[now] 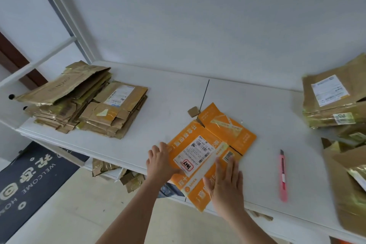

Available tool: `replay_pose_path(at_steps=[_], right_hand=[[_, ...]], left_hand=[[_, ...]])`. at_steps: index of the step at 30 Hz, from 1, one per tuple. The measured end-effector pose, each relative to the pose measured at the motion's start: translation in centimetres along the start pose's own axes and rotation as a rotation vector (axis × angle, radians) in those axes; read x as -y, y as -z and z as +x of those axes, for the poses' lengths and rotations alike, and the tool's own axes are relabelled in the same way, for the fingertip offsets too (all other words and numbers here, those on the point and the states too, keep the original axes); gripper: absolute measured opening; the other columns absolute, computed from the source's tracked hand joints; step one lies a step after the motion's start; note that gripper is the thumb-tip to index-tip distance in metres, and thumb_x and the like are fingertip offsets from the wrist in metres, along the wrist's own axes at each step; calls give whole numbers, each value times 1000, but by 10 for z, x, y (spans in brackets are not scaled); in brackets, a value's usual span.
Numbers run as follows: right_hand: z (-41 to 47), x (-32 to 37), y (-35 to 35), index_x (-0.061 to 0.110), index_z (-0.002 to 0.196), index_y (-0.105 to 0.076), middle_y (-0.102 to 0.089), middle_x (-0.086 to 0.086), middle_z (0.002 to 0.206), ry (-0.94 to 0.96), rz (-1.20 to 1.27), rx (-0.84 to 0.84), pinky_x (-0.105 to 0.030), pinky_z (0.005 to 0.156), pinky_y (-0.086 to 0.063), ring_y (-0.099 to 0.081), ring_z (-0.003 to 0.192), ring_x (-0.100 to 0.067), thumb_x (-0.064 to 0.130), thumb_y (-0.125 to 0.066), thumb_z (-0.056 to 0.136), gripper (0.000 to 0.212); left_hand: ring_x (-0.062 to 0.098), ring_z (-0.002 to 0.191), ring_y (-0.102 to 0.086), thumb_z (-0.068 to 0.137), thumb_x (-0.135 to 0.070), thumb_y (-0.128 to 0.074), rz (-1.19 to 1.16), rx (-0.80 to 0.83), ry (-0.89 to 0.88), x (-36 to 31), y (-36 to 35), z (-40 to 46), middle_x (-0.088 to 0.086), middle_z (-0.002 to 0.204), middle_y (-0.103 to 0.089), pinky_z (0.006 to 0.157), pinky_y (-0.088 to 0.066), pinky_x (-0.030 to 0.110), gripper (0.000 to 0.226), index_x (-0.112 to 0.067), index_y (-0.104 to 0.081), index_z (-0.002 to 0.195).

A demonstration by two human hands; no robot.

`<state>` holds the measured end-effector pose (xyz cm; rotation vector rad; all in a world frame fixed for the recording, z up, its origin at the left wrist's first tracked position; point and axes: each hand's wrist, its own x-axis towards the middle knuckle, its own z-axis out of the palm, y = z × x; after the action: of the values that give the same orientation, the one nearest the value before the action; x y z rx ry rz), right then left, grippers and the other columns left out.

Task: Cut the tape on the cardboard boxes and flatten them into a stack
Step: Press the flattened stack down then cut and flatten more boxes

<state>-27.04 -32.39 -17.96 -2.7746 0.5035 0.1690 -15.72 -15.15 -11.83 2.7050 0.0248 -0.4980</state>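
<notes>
Far left of the white table (257, 105): stack of flattened boxes (85, 103), brown cardboard with gold tape, several layers, top sheets lifting at one end. Stack sits close to the table's left edge and near corner.

Centre, at the near edge: orange box (213, 150), flattened, white shipping label up. Its near corner overhangs the table edge. A small brown cardboard scrap (193, 111) lies just beyond its far corner, beside the seam in the tabletop.

Left hand (160, 161): on the box's left edge, fingers curled over that edge, gripping it. Right hand (225, 182): flat on the box's near right part, fingers straight and spread, pressing down; holds nothing.

Right of the box: pink utility knife (283, 176), lying flat, apart from both hands, blade end pointing away. Bare tabletop lies between stack and orange box, and between box and knife.

Far right: uncut boxes (332, 101), brown with gold tape and labels, piled to the frame edge; contents not visible.

Room: plain white wall behind; white metal frame at upper left; dark doormat (29, 180) on a light floor; cardboard pieces (118, 174) under the table.
</notes>
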Motion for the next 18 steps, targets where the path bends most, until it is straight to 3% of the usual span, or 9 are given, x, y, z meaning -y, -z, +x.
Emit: replay_pose_path(at_steps=[2,3,4,6,9,11,13,15,18], right_hand=[[2,-2,4,15,155,-26,-19,-25,159,34,4,-6,-53,112,-28,-21,146,-41,71,-13,94,83],[2,-5,6,20,157,-17,-5,-21,161,50,15,1,-51,116,-20,-7,149,-38,75,-4,91,87],[2,-9,5,24,158,-8,8,-17,162,68,50,7,-49,119,-14,7,150,-33,78,3,88,89],[-3,-15,7,33,156,2,16,-13,162,42,194,-59,-49,120,-16,15,148,-28,76,-4,89,80],[-9,-8,14,38,155,-1,9,-14,164,-54,437,-195,-58,117,-26,4,151,-35,61,-33,94,72],[-4,10,27,46,152,-1,5,-12,163,-55,601,-255,-60,112,-34,-8,149,-37,56,-41,91,74],[7,34,48,51,151,-2,-4,-7,161,6,798,-295,-45,104,-47,-25,144,-34,50,-46,93,73],[20,59,67,46,152,-5,-20,1,156,81,915,-297,-16,90,-50,-42,136,-21,41,-49,96,71],[41,109,79,31,156,-16,-36,9,143,233,939,-307,-7,81,-50,-49,128,-12,31,-53,97,69]], left_hand=[[25,123,-42,77,-43,-79,-76,-5,100,-5,2,3,6,130,-41,105,-41,42,80,-13,-33,136],[25,114,-51,86,-39,-71,-174,-13,153,-8,5,4,9,125,-48,99,-47,40,56,-10,-44,125],[23,98,-57,93,-36,-62,-284,-27,187,-10,9,5,10,115,-57,87,-52,37,31,-9,-53,107],[16,74,-57,100,-31,-51,-378,-52,190,-16,15,1,8,95,-64,65,-47,28,24,-14,-55,84],[15,77,-57,102,-32,-47,-447,-72,155,-22,25,-10,3,90,-63,63,-41,28,23,-17,-57,86],[16,76,-59,103,-30,-47,-630,-51,122,-22,38,-16,2,86,-64,65,-45,29,23,-18,-55,84],[16,73,-61,102,-26,-50,-858,-48,109,-17,61,-16,4,83,-65,64,-47,28,22,-16,-55,84],[16,75,-65,102,-25,-52,-1019,-74,118,-7,90,-14,3,84,-68,65,-49,26,18,-16,-58,88],[20,79,-68,100,-26,-55,-1143,-182,157,24,129,-3,2,83,-70,64,-50,27,16,-15,-62,90]])
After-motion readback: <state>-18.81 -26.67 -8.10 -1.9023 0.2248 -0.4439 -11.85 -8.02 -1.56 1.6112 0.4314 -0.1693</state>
